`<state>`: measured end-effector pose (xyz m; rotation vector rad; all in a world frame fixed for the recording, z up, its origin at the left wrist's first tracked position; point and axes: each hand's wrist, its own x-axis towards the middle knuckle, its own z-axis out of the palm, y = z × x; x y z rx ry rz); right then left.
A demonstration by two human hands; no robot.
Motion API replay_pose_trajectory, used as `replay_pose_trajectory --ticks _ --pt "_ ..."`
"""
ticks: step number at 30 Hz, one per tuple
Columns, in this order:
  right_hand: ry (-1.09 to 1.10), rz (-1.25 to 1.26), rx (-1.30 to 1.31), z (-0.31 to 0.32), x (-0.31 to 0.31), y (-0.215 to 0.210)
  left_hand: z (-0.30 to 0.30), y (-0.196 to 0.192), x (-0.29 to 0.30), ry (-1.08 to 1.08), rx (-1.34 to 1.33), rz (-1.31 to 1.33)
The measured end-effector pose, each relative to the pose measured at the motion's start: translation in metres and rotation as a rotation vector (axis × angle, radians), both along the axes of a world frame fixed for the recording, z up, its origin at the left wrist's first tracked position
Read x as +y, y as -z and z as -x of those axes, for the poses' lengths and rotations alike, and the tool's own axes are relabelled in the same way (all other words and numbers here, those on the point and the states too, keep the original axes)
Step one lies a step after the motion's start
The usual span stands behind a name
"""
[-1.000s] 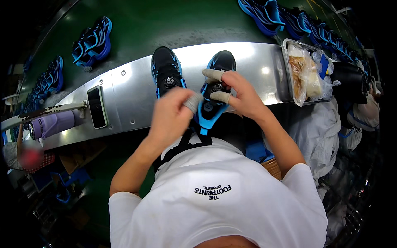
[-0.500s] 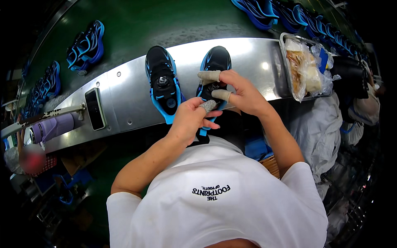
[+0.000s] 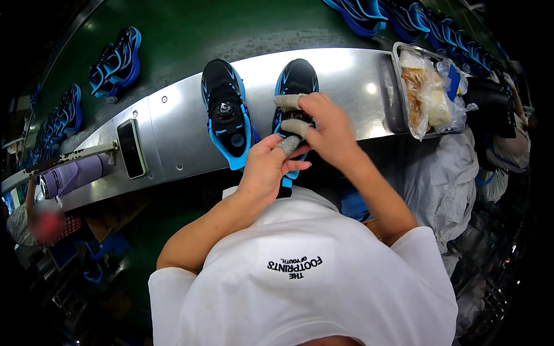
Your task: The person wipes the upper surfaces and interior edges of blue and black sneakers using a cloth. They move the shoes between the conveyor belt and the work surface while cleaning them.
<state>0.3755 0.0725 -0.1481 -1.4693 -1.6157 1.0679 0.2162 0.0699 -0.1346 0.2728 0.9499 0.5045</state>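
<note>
Two black sneakers with bright blue trim rest on the metal ledge, toes pointing away from me. My right hand [image 3: 330, 128] is closed over the tongue of the right sneaker [image 3: 297, 76], its thumb and index finger in beige finger covers. At that sneaker's collar, my left hand [image 3: 264, 167] grips with its fingers bent; a grey cover is on one finger. Both hands hide the collar and most of the tongue. Beside it stands the left sneaker [image 3: 223, 87], untouched, a round dial on its tongue and a round mark on its insole.
The metal ledge [image 3: 352, 72] curves along a green surface [image 3: 231, 26] bearing more sneakers [image 3: 117, 62] on both sides. A phone [image 3: 131, 149] and a purple bottle [image 3: 78, 175] are at left. On the right sits a metal tray [image 3: 397, 69] of plastic-bagged items; white plastic sheeting [image 3: 441, 184] hangs below.
My right thumb and index finger have shifted slightly left across the tongue, covering more of it. My left hand stays at the collar. The whole view has shifted slightly.
</note>
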Motion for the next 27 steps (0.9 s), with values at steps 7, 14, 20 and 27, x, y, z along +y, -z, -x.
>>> replay_pose_trajectory --ticks 7,14,20,27 --pt "0.128 0.313 0.262 -0.007 0.016 -0.008 0.021 -0.015 0.019 0.372 0.012 -0.007" --pt "0.223 0.096 0.07 -0.025 0.07 0.019 0.056 -0.003 0.065 0.247 1.055 -1.301" --pt "0.083 0.048 -0.036 0.007 0.095 0.039 0.069 0.02 0.076 0.3 0.801 -1.083" --pt "0.011 0.194 -0.011 0.01 0.102 0.031 0.084 0.035 0.081 0.321 0.62 -1.015"
